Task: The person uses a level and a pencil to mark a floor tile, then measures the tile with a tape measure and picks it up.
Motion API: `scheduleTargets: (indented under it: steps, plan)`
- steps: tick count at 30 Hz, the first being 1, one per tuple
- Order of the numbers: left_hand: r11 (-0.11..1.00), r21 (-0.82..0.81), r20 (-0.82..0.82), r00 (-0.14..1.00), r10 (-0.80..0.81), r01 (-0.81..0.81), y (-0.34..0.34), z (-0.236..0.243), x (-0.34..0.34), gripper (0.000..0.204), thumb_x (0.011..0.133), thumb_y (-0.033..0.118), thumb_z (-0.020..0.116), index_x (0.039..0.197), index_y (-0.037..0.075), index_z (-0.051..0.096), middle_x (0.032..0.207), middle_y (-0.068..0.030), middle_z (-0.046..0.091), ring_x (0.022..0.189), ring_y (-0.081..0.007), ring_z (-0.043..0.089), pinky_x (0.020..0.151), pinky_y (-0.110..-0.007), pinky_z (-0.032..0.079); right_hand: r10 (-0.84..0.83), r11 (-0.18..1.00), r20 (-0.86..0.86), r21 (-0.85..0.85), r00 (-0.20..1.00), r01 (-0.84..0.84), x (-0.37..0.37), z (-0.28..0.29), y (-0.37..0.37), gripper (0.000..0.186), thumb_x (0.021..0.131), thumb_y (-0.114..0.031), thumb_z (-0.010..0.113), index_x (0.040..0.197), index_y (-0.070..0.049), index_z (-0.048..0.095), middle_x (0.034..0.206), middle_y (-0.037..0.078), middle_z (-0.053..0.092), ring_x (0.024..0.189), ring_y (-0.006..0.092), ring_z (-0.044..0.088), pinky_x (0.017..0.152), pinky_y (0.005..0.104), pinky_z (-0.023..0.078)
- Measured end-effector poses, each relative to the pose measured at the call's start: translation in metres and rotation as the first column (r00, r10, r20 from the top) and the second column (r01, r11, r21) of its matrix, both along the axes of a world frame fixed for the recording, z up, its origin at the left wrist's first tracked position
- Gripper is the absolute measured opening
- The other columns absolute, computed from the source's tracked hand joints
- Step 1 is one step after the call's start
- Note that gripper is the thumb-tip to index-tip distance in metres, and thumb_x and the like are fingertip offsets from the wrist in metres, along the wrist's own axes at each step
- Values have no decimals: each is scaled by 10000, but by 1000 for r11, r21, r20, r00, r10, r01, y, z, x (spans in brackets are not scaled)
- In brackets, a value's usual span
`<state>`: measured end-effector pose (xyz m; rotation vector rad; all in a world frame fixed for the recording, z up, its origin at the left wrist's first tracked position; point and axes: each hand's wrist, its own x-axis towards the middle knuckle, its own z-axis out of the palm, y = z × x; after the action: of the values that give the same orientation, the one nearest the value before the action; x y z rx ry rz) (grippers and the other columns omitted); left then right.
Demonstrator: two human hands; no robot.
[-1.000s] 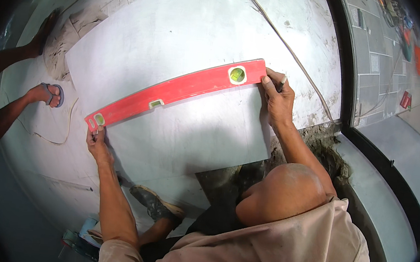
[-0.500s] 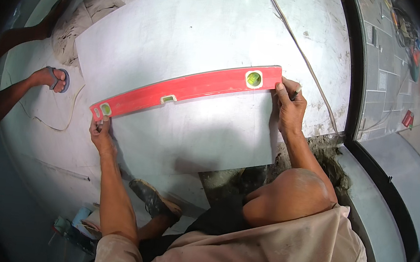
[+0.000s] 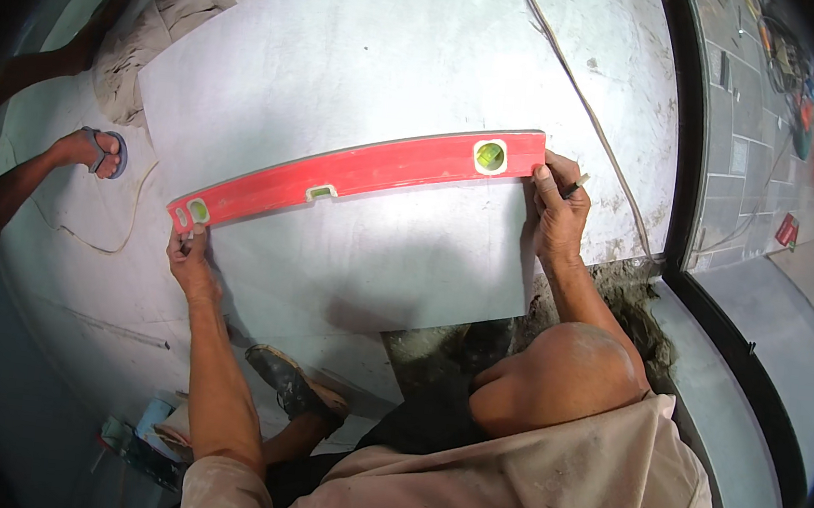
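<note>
Red spirit level [image 3: 405, 164]: at centre of frame, slanting from left of centre up to right of centre. Long, flat-faced bar, lightly scuffed, with curve attributable to the fisheye view. Left hand [image 3: 195, 263]: pinching the lower left end. Right hand [image 3: 563, 210]: gripping the right end, thumb on the red face, with pen-like stick [image 3: 579, 183] also held among the fingers. Beneath: pale slab [image 3: 456, 249], smooth, straight-edged, faintly smudged and shadowed toward the lower centre. Contact between level and slab: not possible to tell.

Containers: pale-rimmed round vial [image 3: 490, 156] near the right end, with yellow-green liquid; smaller vial [image 3: 199, 211] near the left end, also greenish. Light-blue object [image 3: 154, 421] at lower left: rounded, contents not discernible.

Farther out: rough, crumbling rubble [image 3: 648, 319] right of centre; thin cable [image 3: 585, 100] at upper right; black frame rail [image 3: 686, 182] beyond; crumpled beige material [image 3: 143, 57] at upper left; sandalled foot [image 3: 101, 152] of another person at left.

Hidden or cut off: several right-hand fingertips, behind the level; dark opening [image 3: 424, 352] at lower centre, partly covered by slab and knee [image 3: 571, 370]; clutter [image 3: 782, 59] at upper right, too small to identify.
</note>
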<state>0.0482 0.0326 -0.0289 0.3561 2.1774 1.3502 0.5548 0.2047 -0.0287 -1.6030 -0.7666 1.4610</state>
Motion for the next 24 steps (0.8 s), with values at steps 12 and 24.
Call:
scheduleTargets:
  steps: [12, 24]
  plan:
    - [998, -67, -24, 1000, -4, 2, -8, -4, -3, 480, 876, 197, 825, 1292, 48, 638, 1083, 14, 605, 1010, -112, 533, 975, -278, 406, 10, 999, 23, 49, 1000, -11, 1, 4, 5, 227, 969, -154, 720, 1173, -54, 728, 1001, -18, 616, 807, 64, 500, 700, 225, 413]
    - [970, -235, -137, 990, 31, -63, 12, -30, 9, 529, 830, 266, 853, 1243, 56, 597, 966, -9, 521, 875, -123, 490, 772, -282, 450, -85, 994, -88, 60, 992, 91, 13, -9, 15, 258, 1004, -166, 670, 1202, -2, 667, 1004, 41, 689, 884, 110, 610, 817, 256, 466]
